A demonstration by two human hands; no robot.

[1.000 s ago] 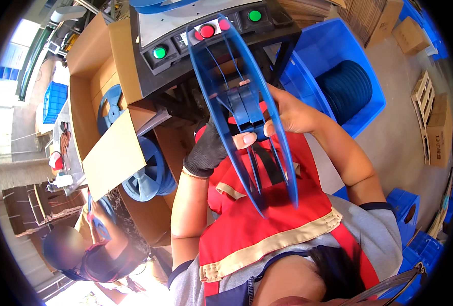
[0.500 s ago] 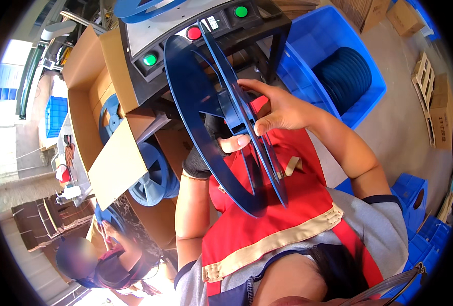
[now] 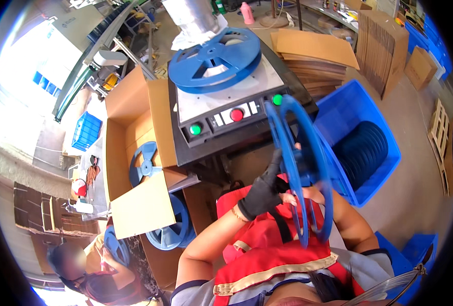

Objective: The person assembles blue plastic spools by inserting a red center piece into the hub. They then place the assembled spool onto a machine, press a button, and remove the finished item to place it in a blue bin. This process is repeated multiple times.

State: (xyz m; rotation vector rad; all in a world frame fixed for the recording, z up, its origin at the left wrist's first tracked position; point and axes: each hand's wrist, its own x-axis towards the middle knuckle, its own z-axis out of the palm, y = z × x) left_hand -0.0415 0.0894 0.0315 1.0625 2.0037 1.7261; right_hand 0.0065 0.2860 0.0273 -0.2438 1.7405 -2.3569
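Upright before my red apron (image 3: 267,224) is a blue plastic reel (image 3: 291,166), its two flanges seen nearly edge-on and slightly blurred. My left hand (image 3: 263,193), in a dark glove with bare fingertips, is closed on the reel's left side near the middle. From the right my bare right hand (image 3: 314,194) grips it too, partly hidden behind the flange. Beyond the reel stands a bench machine (image 3: 226,120) with green and red buttons. A second blue reel (image 3: 236,64) lies flat on its top plate, beneath a metal cylinder (image 3: 193,18).
A blue bin (image 3: 356,97) with dark round discs stands to the right. An open carton (image 3: 117,153) holding a blue reel is at left, with more reels (image 3: 168,232) below it. At lower left, another person (image 3: 104,275) handles a reel. Flattened cardboard (image 3: 316,48) lies behind.
The reel in my hands has swung to the right and turned closer to edge-on. My view has lifted, showing more of the machine and the reel on it. Both hands keep hold.
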